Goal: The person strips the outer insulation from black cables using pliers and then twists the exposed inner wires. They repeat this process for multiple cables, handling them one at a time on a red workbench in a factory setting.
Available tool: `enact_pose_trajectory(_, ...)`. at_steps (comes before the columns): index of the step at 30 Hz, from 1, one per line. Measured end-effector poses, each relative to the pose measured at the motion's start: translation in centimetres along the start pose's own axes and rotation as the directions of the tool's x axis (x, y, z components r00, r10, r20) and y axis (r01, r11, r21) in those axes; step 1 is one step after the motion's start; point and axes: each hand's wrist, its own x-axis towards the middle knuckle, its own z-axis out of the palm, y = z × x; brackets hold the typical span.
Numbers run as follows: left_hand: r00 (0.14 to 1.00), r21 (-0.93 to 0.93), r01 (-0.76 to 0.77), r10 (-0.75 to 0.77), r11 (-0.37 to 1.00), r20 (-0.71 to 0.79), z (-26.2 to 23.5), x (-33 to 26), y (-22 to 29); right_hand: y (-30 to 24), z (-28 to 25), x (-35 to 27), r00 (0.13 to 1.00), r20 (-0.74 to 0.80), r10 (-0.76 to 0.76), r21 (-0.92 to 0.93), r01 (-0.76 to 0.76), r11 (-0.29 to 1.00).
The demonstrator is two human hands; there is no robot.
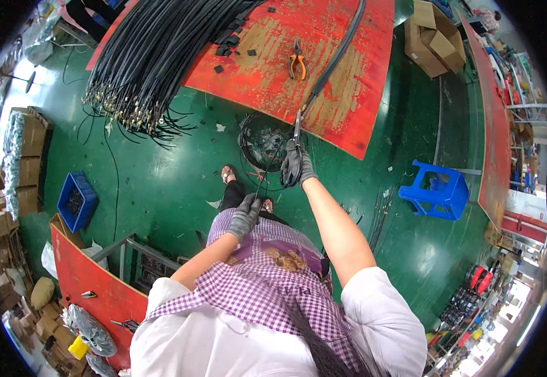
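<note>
My right hand (292,166), in a grey glove, is closed round the handles of a pair of scissors (297,122). The blades point away from me at the table's near edge, by the end of a long black cable (339,53) on the tabletop. Whether they touch it I cannot tell. My left hand (245,217), also gloved, is lower, in front of the checked apron, and is closed on a thin black cable (263,181) that rises toward my right hand. Orange-handled pliers (297,65) rest on the worn red table (273,88).
A thick bundle of black cables (154,63) overhangs the table's left side. Below the edge stands a round bin (264,141) with scraps. A blue stool (437,190) is at right, a cardboard box (434,41) at far right, a blue crate (77,201) at left.
</note>
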Motion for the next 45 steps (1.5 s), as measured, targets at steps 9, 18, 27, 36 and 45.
enact_pose_trajectory(9, 0.997, 0.045, -0.07, 0.071, 0.997, -0.028, 0.2, 2.0, 0.0, 3.5, 0.1, 2.2, 0.997, -0.062, -0.051, -0.171, 0.04, 0.984)
enact_pose_trajectory(18, 0.999, -0.024, 0.032, -0.031, 0.999, 0.045, 0.3, 4.2, 1.2, 4.3, 0.4, 3.3, 0.969, 0.012, -0.248, -0.478, 0.223, 0.85)
enact_pose_trajectory(27, 0.966, -0.283, 0.256, -0.233, 0.924, 0.113, 0.7, 4.4, 1.7, 4.3, 1.1, 3.0, 0.992, -0.049, -0.112, -0.089, 0.107, 0.99)
enact_pose_trajectory(36, 0.931, -0.356, 0.362, -0.316, 0.862, 0.181, 0.6, 6.1, 2.2, 4.3, 1.0, 3.6, 0.978, -0.142, -0.153, -0.079, 0.143, 0.987)
enact_pose_trajectory(45, 0.931, -0.44, 0.364, -0.31, 0.821, 0.191, 0.4, 6.4, 1.8, 1.5, 2.7, 2.1, 0.993, -0.089, -0.079, 0.094, 0.087, 0.992)
